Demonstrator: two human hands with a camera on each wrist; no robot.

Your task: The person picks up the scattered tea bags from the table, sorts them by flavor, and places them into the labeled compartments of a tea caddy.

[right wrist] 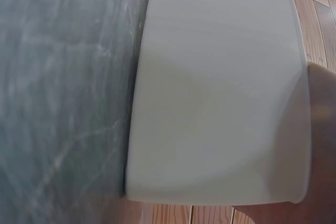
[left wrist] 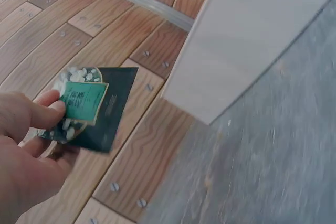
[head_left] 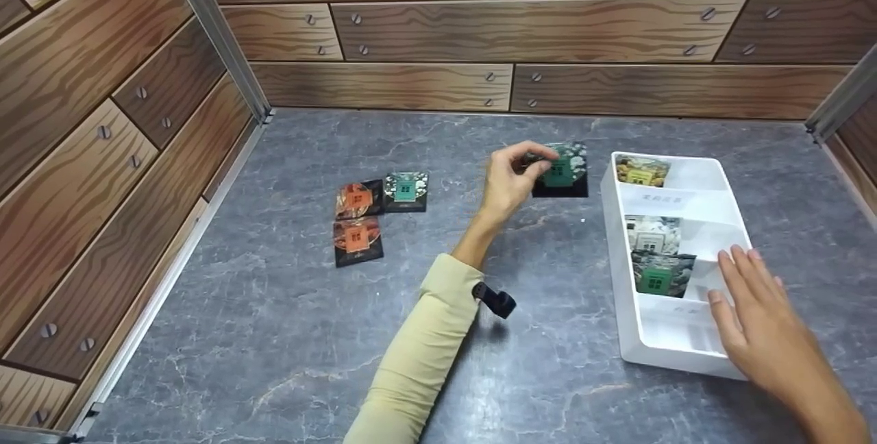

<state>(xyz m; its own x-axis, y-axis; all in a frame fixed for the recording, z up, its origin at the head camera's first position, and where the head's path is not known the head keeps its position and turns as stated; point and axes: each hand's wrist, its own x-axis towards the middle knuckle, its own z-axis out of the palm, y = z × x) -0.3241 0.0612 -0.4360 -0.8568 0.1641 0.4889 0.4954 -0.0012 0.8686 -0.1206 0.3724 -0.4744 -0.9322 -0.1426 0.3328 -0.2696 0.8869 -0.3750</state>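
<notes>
My left hand (head_left: 510, 180) pinches a dark tea bag packet (head_left: 570, 173) with a green label and white flowers. In the left wrist view the packet (left wrist: 86, 103) sits between thumb and fingers, left of the white box (left wrist: 252, 40). My right hand (head_left: 771, 327) lies at the right edge of the white divided box (head_left: 619, 286), its fingers fairly straight over the rim. Inside the box are a yellow-labelled packet (head_left: 643, 173) at the back, then a pale packet (head_left: 654, 235) and a green-labelled packet (head_left: 661, 276) in a middle compartment.
On the grey marbled table (head_left: 288, 348), left of my left arm, lie two orange-labelled packets, one (head_left: 357, 201) behind the other (head_left: 357, 240), and a green-labelled packet (head_left: 406, 192) beside them. Wood-patterned walls (head_left: 425, 33) stand at the back and sides.
</notes>
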